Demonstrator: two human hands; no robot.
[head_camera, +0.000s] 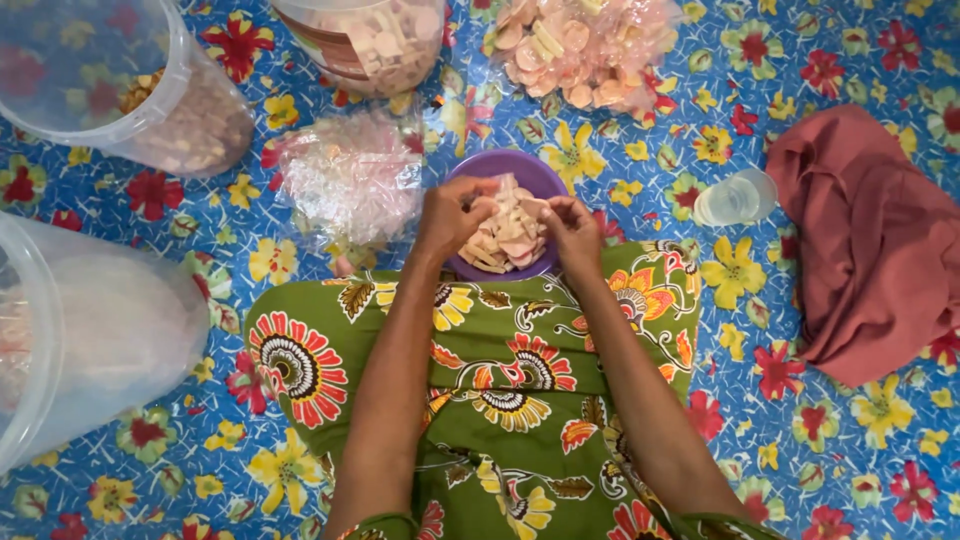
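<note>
We see both hands over the purple bowl (530, 175), which stands on the flowered mat (620, 170) just beyond the green skirt (500, 380). The bowl is full of pale snack pieces (505, 245). Our left hand (452, 215) has its fingers closed on some pieces at the bowl's left rim. Our right hand (572, 232), at the right rim, pinches one piece. Left of the bowl lies a clear plastic bag (350, 180); far right of it, a red cloth (870, 240).
</note>
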